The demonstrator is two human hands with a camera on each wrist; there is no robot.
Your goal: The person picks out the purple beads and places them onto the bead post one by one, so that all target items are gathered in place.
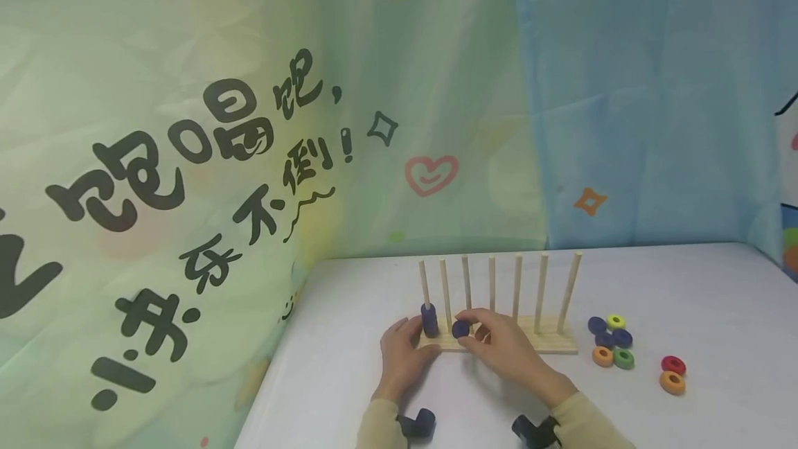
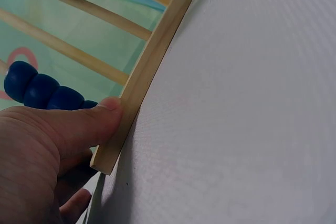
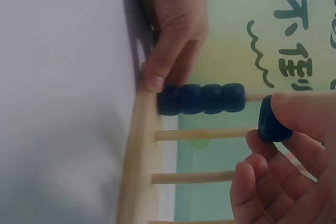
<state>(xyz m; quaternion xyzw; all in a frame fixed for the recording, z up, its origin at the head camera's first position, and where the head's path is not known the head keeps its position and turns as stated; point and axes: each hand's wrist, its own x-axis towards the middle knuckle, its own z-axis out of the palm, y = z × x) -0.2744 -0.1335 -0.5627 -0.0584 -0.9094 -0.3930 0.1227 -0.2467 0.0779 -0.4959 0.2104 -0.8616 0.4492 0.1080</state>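
Note:
A wooden peg rack with several upright pegs stands on the table. Its leftmost peg carries a stack of several dark blue rings. My left hand grips the left end of the base beside that stack; in the left wrist view its thumb lies on the front edge. Between thumb and fingers, my right hand pinches one dark blue ring. This ring is off the pegs, to the right of the stack and in front of the rack. Its hole cannot be seen in the head view.
Right of the rack lie loose blue rings, a yellow ring, a green ring and an orange ring. Farther right are a red ring and another orange ring. A printed curtain hangs behind the white table.

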